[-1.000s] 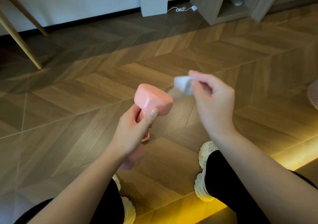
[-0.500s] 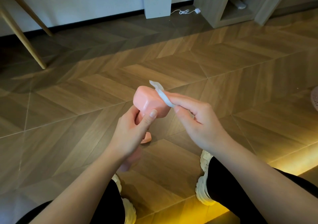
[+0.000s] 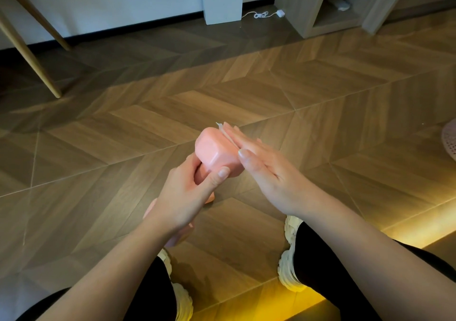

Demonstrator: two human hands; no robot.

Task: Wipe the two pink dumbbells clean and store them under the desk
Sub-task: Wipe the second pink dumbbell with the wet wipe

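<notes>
Above chevron wood floor (image 3: 123,148), blocky matte dumbbell (image 3: 214,151)

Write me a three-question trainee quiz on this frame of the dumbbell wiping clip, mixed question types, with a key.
1. True or false: the left hand grips the pink dumbbell by its handle, with the upper head sticking out above the fist.
2. Multiple choice: how does the right hand meet the white wipe? A) pinches it in the air, clear of the dumbbell; B) presses it with flat fingers against the side of the dumbbell's head; C) has dropped it on the floor.
3. Fill in: against the wall, beside the white cable, stands a white ____.

Key: 1 true; 2 B; 3 box.
</notes>
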